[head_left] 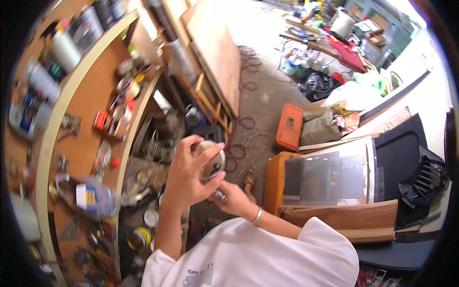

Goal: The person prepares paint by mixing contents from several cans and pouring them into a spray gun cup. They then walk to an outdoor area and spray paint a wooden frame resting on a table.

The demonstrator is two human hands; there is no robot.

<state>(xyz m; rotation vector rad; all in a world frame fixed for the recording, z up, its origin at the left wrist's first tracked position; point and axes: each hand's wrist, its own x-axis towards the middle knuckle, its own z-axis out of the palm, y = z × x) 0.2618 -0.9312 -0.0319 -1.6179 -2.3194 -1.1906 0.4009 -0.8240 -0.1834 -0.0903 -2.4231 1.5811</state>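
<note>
Your left hand (185, 178) has its fingers wrapped on a round metallic piece (216, 165), mid-scene in front of you; your right hand (235, 198) is closed around a silver part (220, 195) just nearer to you. Can't tell if the two pieces are joined. Cluttered shelving (44, 162) on your left, orange case (289, 126) far right, brown cardboard (354, 217) near right

Obj. (213, 165) in L hand (184, 179), btwn shelves (86, 98) on L & toolbox (288, 126) on R, bag (318, 130) just beside toolbox.
</note>
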